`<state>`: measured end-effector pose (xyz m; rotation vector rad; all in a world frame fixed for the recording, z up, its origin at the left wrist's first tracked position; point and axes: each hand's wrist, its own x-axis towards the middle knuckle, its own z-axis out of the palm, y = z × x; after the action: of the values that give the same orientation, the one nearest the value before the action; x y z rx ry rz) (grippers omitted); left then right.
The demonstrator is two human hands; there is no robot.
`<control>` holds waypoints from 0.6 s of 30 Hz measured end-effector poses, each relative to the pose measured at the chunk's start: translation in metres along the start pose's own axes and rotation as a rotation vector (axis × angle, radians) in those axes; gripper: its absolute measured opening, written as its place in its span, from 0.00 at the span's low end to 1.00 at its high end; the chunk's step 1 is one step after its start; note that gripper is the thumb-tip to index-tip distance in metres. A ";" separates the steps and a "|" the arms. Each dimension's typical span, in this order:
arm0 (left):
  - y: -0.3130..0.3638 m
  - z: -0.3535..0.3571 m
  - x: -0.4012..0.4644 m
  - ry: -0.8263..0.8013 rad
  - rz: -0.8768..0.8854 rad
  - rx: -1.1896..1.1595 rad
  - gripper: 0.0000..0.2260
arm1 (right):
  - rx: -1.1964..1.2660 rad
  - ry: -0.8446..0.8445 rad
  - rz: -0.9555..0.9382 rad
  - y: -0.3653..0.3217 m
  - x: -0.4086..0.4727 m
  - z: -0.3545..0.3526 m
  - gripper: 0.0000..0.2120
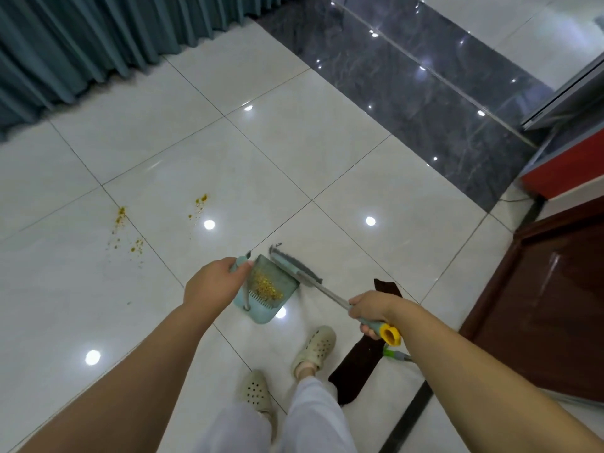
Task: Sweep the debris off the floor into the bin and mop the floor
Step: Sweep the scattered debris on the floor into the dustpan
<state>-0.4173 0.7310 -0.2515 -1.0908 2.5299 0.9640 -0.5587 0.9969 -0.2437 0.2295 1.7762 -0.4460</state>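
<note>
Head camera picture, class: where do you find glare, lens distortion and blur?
Head view: round lamp glare dots the glossy floor; the wide lens bends the tile joints and curtain; the trousers at the lower edge look blurred, while dustpan and debris patches stay sharp.

glossy white tiled floor point(294, 152), teal curtain point(81, 44), dark marble strip point(425, 93).

mop head point(356, 371) partly behind right arm, curtain point(81, 44) cropped
</note>
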 end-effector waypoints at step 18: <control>-0.045 -0.023 -0.026 0.030 -0.035 0.020 0.21 | 0.024 0.047 0.015 -0.012 -0.010 0.033 0.18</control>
<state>-0.3661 0.7080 -0.2443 -1.1481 2.5292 0.9178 -0.5313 0.9729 -0.2385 0.2714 1.8150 -0.4546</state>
